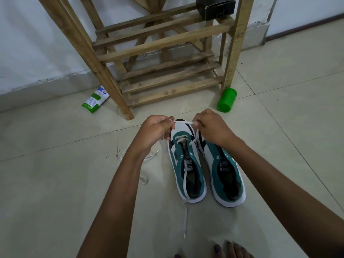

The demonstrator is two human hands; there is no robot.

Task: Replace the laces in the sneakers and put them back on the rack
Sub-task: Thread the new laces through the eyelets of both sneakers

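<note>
Two teal-and-white sneakers stand side by side on the tiled floor (279,155), toes pointing toward the wooden rack (163,58). The left sneaker (186,170) sits in front of the rack; the right sneaker (226,175) touches or nearly touches its side.

A white lace (192,141) runs through the front eyelets of the left sneaker. The left hand (155,132) is curled, pinching one end of this lace above the toe. The right hand (210,125) is curled likewise, pinching the lace farther along, so a short span is stretched between the hands. The other end (185,211) trails over the heel of the left sneaker onto the floor.

A second lace (143,178) lies loose on the floor left of the left sneaker, partly hidden by the left forearm.

A green bottle (226,100) lies beside the rack's right front leg. A green-and-white carton (95,99) lies near the rack's left leg. A dark box (216,6) rests on an upper rack shelf.
</note>
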